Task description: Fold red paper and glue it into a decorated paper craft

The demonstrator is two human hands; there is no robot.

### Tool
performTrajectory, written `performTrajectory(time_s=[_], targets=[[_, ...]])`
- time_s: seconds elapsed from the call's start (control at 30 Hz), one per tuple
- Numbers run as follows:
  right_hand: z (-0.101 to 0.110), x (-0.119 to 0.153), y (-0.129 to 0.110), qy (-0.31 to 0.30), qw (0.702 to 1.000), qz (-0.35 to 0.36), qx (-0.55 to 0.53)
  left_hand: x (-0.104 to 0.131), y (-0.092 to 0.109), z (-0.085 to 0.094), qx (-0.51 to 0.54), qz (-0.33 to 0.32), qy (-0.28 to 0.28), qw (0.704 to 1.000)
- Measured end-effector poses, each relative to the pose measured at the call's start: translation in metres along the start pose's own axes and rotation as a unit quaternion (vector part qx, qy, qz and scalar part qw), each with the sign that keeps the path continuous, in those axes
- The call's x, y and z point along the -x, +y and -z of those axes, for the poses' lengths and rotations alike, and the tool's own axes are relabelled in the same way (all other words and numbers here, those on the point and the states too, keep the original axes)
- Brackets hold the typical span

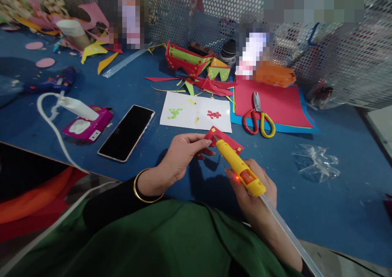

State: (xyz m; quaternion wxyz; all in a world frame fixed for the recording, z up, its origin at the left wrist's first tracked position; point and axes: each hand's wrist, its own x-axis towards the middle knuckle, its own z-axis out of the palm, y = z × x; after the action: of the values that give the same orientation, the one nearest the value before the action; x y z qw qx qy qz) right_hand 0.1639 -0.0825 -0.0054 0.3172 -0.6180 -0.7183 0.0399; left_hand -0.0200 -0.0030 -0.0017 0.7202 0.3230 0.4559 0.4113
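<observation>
My left hand (pixel 183 156) pinches the left end of a red paper piece (pixel 230 141) that carries small yellow squares. A yellow glue gun (pixel 232 158) is gripped in my right hand (pixel 255 191); its metal nozzle meets or hovers just over the red piece near my left fingertips, and a red light glows on its side. A clear glue stick (pixel 288 228) sticks out of its rear. Just beyond the hands lies a white sheet (pixel 186 119) with small green, yellow and red paper bits on it.
Scissors (pixel 259 115) rest on red and blue sheets (pixel 275 101) at the right. A phone (pixel 127 134) and a magenta power socket (pixel 88 123) with a white cable lie left. Behind are red-green paper shapes (pixel 186 60) and scraps. Crumpled clear plastic (pixel 317 162) lies right.
</observation>
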Motion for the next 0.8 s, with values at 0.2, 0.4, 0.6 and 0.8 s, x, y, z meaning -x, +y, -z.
performTrajectory(time_s=[0.2, 0.4, 0.6, 0.8], targets=[[-0.0004, -0.0001, 0.0002, 0.004, 1.0, 0.005, 0.007, -0.0006, 0.0, -0.0011, 0.001, 0.0, -0.001, 1.0], [0.0009, -0.001, -0.0002, 0.007, 1.0, 0.019, 0.009, -0.0005, -0.0011, -0.0009, 0.0, 0.002, 0.0, 1.0], [0.0009, -0.0008, -0.0005, 0.01, 1.0, 0.008, 0.006, 0.0001, 0.0008, -0.001, -0.006, 0.001, 0.003, 1.0], [0.0007, -0.0012, -0.0007, 0.001, 1.0, -0.005, 0.005, 0.0009, 0.0008, -0.0019, -0.012, 0.002, 0.009, 1.0]])
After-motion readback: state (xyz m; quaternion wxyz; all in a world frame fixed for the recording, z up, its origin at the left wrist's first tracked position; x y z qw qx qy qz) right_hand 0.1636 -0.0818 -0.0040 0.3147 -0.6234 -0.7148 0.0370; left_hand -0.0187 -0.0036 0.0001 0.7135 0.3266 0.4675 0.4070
